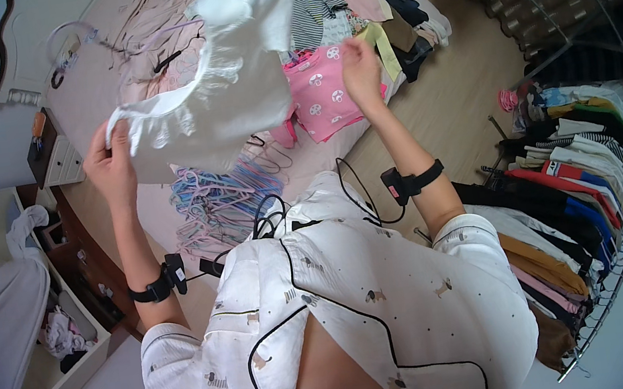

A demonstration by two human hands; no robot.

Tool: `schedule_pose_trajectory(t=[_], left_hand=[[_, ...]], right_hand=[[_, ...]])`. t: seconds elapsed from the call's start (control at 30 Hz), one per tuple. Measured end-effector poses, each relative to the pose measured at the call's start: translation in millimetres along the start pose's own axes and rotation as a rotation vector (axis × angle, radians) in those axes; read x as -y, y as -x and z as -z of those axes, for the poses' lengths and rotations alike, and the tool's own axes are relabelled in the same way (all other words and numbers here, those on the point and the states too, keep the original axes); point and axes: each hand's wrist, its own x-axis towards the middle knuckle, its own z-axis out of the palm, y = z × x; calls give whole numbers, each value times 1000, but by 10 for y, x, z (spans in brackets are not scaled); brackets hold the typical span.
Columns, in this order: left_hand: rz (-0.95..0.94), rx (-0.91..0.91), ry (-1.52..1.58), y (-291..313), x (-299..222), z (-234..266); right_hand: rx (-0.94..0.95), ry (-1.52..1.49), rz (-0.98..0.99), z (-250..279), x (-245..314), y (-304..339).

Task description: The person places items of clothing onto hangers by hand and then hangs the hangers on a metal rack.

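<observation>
My left hand [114, 167] pinches the edge of a white ruffled top [231, 86] between thumb and fingers. The top is spread in the air over the bed, its far part reaching up and to the right. My right hand [363, 74] is raised to the right with its fingers curled; whether anything is in them is hidden. Just left of it lies a pink garment with white mushroom prints [325, 96], and a pale yellow garment [385, 50] shows on its other side. Below the white top, many blue and pink hangers [227, 195] lie heaped on the bed's near edge.
Piled clothes [320, 8] cover the bed's far right. A lilac hanger [162, 31] lies behind the white top. To the right stands a rack of hung clothes [568, 188]. At left are a small white nightstand [63, 161] and an open drawer [70, 359] holding fabric.
</observation>
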Motion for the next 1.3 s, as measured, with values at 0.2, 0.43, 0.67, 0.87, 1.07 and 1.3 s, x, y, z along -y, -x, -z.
schedule_pose_trajectory(t=[0.2,0.43,0.67,0.87,1.07,1.3], left_hand=[[-158,276,-141,216,77,-362],[29,641,-58,519,439,-802],[308,1022,-29,814,846,-1198],[399,1180,15,786,1171,-1803],[25,772,-457,679,1853,-2407],[201,800,-385,498,2033,-2447]], right_hand=[[-1,292,753,113,1140,19],[539,208,439,296,426,190],[632,216,170,737,31,143],[712,277,47,773,-395,-324],[728,382,157,17,-1587,-929],[677,711,157,-832,-2668,-1256]])
